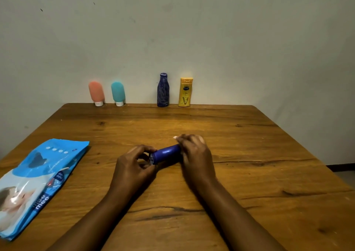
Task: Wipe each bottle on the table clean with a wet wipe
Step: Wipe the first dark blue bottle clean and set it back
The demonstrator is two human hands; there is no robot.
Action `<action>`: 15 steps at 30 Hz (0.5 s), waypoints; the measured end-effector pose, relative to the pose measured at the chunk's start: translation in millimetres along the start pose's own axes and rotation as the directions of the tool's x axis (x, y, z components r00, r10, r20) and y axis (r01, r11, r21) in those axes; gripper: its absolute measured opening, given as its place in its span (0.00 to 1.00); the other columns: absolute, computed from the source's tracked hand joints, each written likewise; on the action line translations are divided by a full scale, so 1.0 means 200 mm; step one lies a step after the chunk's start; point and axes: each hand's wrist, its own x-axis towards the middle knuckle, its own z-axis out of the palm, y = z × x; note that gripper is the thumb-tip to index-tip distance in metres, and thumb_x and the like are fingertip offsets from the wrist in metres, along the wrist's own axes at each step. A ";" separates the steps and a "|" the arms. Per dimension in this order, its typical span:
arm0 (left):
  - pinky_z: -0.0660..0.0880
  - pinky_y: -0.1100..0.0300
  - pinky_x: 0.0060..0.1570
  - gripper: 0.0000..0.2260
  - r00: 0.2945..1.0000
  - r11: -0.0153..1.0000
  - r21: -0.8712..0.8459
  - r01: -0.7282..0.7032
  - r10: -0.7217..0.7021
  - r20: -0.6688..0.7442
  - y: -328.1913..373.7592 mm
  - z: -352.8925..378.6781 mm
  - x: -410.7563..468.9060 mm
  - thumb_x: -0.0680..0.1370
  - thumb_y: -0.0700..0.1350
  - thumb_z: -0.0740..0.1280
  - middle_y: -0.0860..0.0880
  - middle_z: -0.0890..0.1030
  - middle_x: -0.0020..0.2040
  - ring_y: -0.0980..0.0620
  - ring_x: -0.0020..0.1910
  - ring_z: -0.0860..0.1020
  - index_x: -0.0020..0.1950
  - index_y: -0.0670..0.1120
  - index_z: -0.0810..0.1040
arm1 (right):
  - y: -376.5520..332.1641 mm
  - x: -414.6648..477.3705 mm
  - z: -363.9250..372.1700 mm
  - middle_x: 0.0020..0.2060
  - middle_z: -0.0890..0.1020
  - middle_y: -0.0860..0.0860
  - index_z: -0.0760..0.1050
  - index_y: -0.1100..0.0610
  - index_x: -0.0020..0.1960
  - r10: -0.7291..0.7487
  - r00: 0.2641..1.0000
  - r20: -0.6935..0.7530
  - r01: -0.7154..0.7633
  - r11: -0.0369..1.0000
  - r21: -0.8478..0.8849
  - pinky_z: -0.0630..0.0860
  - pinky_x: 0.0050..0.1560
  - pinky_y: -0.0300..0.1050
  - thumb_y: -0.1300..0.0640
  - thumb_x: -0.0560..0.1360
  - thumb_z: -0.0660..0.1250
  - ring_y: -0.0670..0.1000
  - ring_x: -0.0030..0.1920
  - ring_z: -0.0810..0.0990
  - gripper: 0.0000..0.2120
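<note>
sideways, the blue bottle (166, 153) is pinched by the left hand (134, 166) so the right hand (194, 154), closed around its other end with a white scrap of wipe (175, 137) showing, can rub it.

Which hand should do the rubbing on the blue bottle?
Probably the right hand: it covers the small blue bottle's far end with something white at its fingertips, while the left hand grips the near end.

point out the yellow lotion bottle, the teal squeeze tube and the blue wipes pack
yellow lotion bottle (185, 93), head view, label front
teal squeeze tube (118, 91), head view, soft body
blue wipes pack (41, 176), head view, printed top face
</note>
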 end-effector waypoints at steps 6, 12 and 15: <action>0.77 0.72 0.45 0.21 0.989 0.984 0.101 -0.144 0.146 -0.019 -0.03 0.00 0.01 0.68 0.33 0.76 0.61 0.78 0.51 0.63 0.52 0.77 0.53 0.54 0.79 | 0.01 -0.03 0.06 0.57 0.76 0.48 0.74 0.53 0.63 0.007 0.998 0.060 -0.004 0.999 -0.050 0.71 0.54 0.37 0.62 0.75 0.65 0.45 0.56 0.72 0.17; 0.77 0.71 0.44 0.20 0.996 0.992 0.098 -0.084 0.087 -0.026 -0.04 0.00 0.02 0.68 0.34 0.75 0.60 0.77 0.51 0.64 0.48 0.78 0.53 0.54 0.79 | 0.15 0.03 -0.03 0.52 0.78 0.45 0.77 0.52 0.60 0.204 0.979 0.024 -0.205 0.978 0.045 0.71 0.55 0.36 0.61 0.77 0.63 0.42 0.54 0.72 0.14; 0.79 0.66 0.41 0.16 0.996 0.993 0.080 -0.087 0.088 -0.018 -0.02 0.00 0.01 0.69 0.40 0.75 0.59 0.78 0.49 0.59 0.46 0.80 0.53 0.54 0.79 | -0.02 -0.02 0.02 0.55 0.77 0.45 0.76 0.53 0.62 -0.030 0.997 0.077 0.022 0.994 0.110 0.68 0.58 0.33 0.63 0.76 0.64 0.42 0.57 0.71 0.16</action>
